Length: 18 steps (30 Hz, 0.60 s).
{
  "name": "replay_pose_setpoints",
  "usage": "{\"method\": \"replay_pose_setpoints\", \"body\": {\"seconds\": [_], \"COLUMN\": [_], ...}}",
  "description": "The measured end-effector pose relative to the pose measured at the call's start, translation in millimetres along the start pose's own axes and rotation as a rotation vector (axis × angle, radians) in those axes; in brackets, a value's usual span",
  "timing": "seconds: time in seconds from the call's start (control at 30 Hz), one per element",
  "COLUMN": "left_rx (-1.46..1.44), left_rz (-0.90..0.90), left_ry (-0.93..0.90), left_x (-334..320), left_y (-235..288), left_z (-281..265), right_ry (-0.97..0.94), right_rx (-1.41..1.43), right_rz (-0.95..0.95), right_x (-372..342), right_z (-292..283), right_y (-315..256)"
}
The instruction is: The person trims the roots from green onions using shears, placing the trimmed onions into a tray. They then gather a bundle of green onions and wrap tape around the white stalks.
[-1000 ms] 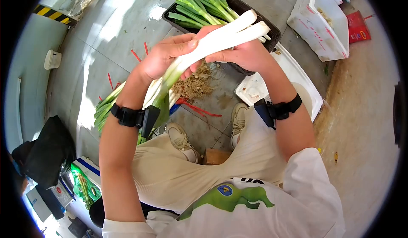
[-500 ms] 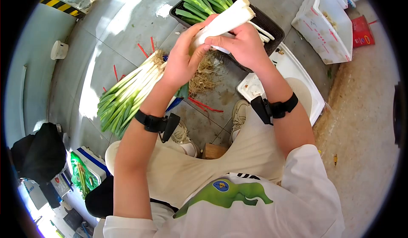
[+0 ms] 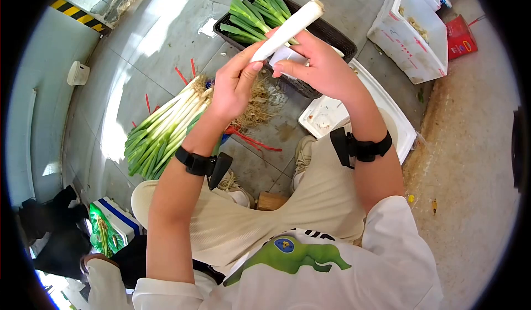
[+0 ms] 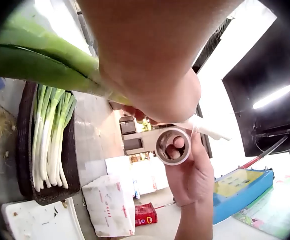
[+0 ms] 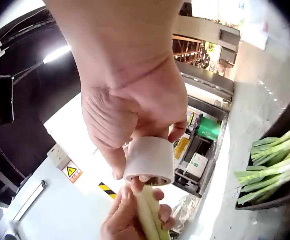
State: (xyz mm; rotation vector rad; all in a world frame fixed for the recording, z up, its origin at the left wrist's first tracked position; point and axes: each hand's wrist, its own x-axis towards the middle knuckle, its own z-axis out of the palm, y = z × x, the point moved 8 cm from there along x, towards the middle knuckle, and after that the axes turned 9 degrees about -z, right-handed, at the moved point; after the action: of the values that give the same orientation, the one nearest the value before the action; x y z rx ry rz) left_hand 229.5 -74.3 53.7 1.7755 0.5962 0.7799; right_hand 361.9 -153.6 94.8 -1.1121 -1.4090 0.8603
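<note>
My left hand grips a pair of leeks, their white ends pointing up and away, lying close together. The green leaves trail back past my left wrist in the left wrist view. My right hand holds a wide roll of tape, with fingers through its core, right beside the white shafts. In the left wrist view the roll's open ring faces the camera, with fingertips inside it. The head view shows the roll partly hidden between the hands.
A dark basket of leeks stands ahead on the tiled floor. More leeks lie at left, by loose roots and red ties. A white foam lid and foam box are at right. Another person's sleeve shows lower left.
The two splayed white shafts have come together, and my left hand has turned, taking the leaves behind my forearm. The tape roll now shows between the hands. Another person's sleeve has appeared lower left.
</note>
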Motion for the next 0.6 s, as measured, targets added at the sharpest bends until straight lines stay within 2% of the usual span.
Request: {"method": "replay_pose_setpoints", "body": {"seconds": [0.07, 0.13, 0.2, 0.27, 0.33, 0.4, 0.43, 0.6], "left_rx": [-0.070, -0.243, -0.322, -0.402, -0.461, -0.470, -0.504, -0.511], "left_rz": [-0.061, -0.172, -0.226, -0.281, -0.417, -0.423, -0.456, -0.610], "left_ry": [-0.048, -0.203, -0.280, -0.362, -0.461, -0.524, -0.557, -0.552], "left_x": [0, 0, -3, -4, -8, -7, -8, -11], "left_y": [-2, -3, 0, 2, -2, 0, 2, -9], "left_z": [2, 12, 19, 25, 32, 37, 41, 43], "right_ry": [-0.003, -0.005, -0.070, -0.108, -0.143, -0.229, -0.218, -0.048], "right_rx": [-0.038, -0.073, -0.167, -0.153, -0.139, -0.011, 0.142, 0.246], "right_rz": [0.004, 0.012, -0.074, -0.062, -0.046, 0.000, 0.065, 0.122], "right_x": [-3, -3, -1, -4, -6, -8, -9, -9], "right_z": [-7, -16, -18, -18, -17, -11, -10, -12], "right_y": [4, 8, 5, 3, 1, 2, 4, 23]}}
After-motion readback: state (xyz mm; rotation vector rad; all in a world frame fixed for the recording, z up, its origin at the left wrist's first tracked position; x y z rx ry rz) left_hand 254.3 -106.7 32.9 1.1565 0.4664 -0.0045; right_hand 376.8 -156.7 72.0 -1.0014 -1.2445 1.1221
